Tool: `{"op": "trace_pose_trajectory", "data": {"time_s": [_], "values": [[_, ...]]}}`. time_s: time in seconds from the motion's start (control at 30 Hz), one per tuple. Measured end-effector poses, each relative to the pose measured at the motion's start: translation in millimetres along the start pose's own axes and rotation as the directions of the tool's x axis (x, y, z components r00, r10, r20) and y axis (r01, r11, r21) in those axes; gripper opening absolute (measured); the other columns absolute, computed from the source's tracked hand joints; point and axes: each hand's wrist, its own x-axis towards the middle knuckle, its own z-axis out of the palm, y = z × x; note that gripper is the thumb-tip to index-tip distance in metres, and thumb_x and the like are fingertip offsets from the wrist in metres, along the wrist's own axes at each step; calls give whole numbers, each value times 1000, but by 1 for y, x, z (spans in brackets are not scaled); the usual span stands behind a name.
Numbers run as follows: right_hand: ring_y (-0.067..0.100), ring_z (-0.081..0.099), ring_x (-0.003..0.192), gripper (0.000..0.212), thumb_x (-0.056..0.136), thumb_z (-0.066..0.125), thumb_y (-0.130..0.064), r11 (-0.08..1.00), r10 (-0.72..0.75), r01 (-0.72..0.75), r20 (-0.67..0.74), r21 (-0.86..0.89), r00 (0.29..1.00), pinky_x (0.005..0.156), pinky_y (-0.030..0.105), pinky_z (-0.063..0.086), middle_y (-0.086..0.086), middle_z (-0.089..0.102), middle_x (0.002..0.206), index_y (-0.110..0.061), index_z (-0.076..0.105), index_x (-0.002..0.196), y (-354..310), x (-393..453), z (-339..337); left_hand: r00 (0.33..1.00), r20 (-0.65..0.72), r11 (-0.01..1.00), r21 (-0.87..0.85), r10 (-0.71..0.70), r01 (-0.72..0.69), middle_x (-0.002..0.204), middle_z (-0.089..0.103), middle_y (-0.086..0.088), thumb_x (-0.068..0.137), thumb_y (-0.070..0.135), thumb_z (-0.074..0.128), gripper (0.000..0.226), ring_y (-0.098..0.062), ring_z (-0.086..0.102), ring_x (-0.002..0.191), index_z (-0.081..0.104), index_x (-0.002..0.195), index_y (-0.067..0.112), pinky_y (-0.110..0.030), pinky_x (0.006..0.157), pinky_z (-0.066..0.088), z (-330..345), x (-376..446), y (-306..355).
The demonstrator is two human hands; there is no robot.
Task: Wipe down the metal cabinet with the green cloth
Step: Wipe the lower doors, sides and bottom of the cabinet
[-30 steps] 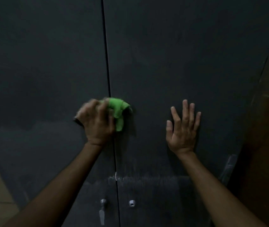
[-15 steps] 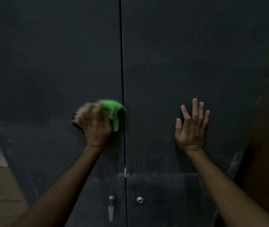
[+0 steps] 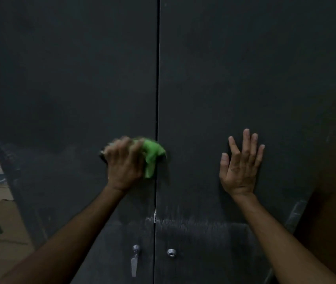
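Two hands meet the metal cabinet (image 3: 224, 78) at mid-frame. Left hand (image 3: 125, 167) grips the green cloth (image 3: 151, 155), fingers (image 3: 122, 147) curled over its bunched left part; the cloth protrudes right of them across the door seam (image 3: 158, 78). Right hand (image 3: 240, 166) lies flat on the right door, fingers (image 3: 246, 140) straight and spread. Lever handle (image 3: 134, 261) and keyhole (image 3: 171, 252) sit at lower centre.

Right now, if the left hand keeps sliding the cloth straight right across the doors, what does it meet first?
The left hand with the green cloth is already at the door seam; beyond it, only bare right door until the right hand, flat on that door.
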Motion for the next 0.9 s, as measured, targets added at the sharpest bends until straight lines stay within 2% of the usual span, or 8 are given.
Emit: {"op": "trace_pose_trajectory", "data": {"time_s": [0.07, 0.13, 0.27, 0.33, 0.4, 0.6, 0.7, 0.9], "values": [[38, 18, 156, 48, 107, 44, -31, 1000, -3, 2, 4, 14, 1000, 123, 64, 16, 18, 23, 167, -16, 39, 152, -1, 1, -3, 921, 64, 922, 25, 383, -385, 128, 46, -9, 103, 41, 45, 37, -34, 46, 113, 53, 134, 23, -48, 94, 34, -2, -35, -20], [37, 16, 156, 47, 106, 45, -29, 998, 27, -28, 26, 53, 999, 123, 64, 15, 17, 21, 168, -15, 41, 150, -5, 2, -7, 893, 113, 895, 53, 436, -444, 130, 47, -10, 99, 37, 51, 40, -35, 47, 116, 53, 137, 24, -49, 97, 37, -11, -65, -58], [39, 8, 157, 48, 99, 54, -24, 959, 208, -221, 87, 178, 974, 123, 67, 8, 21, 16, 168, -9, 45, 144, -41, 14, -18, 996, 84, 999, 52, -2, -2, 131, 45, -22, 91, 29, 55, 48, -46, 47, 116, 50, 137, 19, -59, 103, 37, -46, -62, -122], [41, 7, 157, 52, 95, 60, -24, 944, 195, -217, 109, 249, 975, 123, 68, 6, 23, 17, 167, -8, 46, 142, -79, 23, -19, 907, -46, 908, -6, -419, 419, 135, 45, -24, 89, 25, 54, 49, -45, 44, 122, 50, 137, 18, -52, 111, 31, -49, -21, -124], [41, 9, 157, 51, 93, 62, -26, 946, 66, -99, 115, 308, 991, 123, 67, 5, 23, 22, 166, -10, 50, 140, -122, 31, -17, 795, -156, 810, -103, -586, 577, 135, 47, -22, 89, 17, 54, 49, -40, 46, 120, 50, 138, 19, -47, 107, 34, -43, 24, -106], [38, 9, 157, 50, 92, 62, -30, 943, -77, 25, 143, 332, 987, 121, 70, 8, 19, 22, 167, -16, 53, 139, -200, 44, 8, 999, -31, 998, 58, -26, 28, 137, 40, -20, 92, 15, 59, 57, -46, 43, 128, 56, 148, 25, -60, 116, 28, -58, 7, -117], [41, 10, 157, 55, 91, 65, -32, 971, -80, 37, 176, 237, 981, 120, 72, 10, 22, 18, 167, -16, 52, 142, -206, 34, 20, 977, 4, 965, 160, -212, 208, 144, 35, -17, 91, 18, 55, 63, -44, 35, 132, 52, 151, 37, -62, 113, 25, -73, -13, -124], [40, 10, 157, 52, 91, 64, -31, 946, -179, 129, 148, 296, 973, 121, 71, 3, 21, 21, 167, -14, 55, 139, -213, 31, 26, 897, 96, 875, -201, -431, 441, 172, 9, -14, 106, 39, 42, 51, -49, -5, 156, 45, 156, 30, -77, 116, 12, -55, -17, -88]]}}
